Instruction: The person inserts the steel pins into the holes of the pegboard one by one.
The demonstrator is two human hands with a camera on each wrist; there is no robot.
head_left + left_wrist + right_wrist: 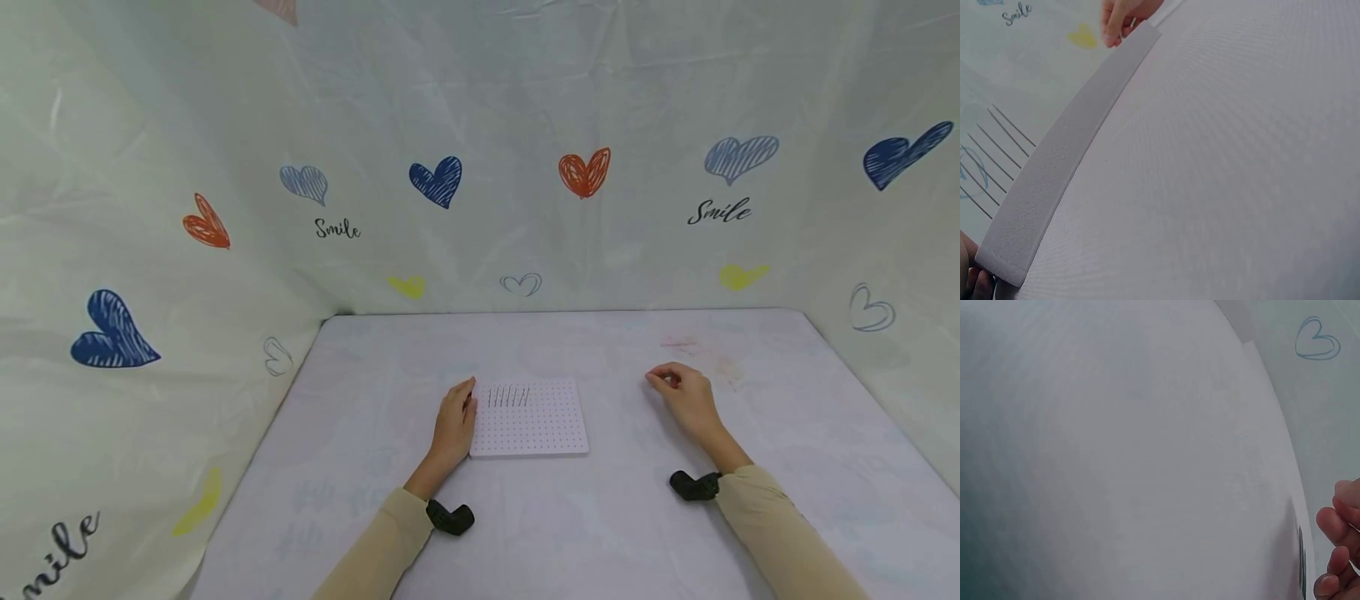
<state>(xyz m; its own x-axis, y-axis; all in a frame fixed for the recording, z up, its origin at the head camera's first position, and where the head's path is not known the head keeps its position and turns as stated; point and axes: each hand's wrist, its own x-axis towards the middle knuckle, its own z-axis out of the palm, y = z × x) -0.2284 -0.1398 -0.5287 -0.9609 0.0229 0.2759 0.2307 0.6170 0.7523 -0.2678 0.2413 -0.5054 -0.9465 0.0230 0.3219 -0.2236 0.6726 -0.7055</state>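
Observation:
A white pegboard [532, 421] lies flat on the table [600, 517], with several thin dark pins [510, 397] standing in a row near its far left corner. My left hand [455, 423] lies along the board's left edge, fingers fairly straight and touching it. In the left wrist view the board's side [1066, 162] runs as a grey strip, the pins [997, 144] rise behind it, and my left fingertips [972, 275] sit at its near end. My right hand [682, 398] rests on the table to the right of the board, its fingers [1338, 550] curled with thumb and forefinger tips close together. Nothing shows between them.
A pale sheet printed with hearts and "Smile" [718, 212] walls in the table on the left, back and right. Black camera mounts sit on my left wrist [450, 517] and right wrist [693, 485]. Faint stains [701, 350] mark the tabletop beyond my right hand.

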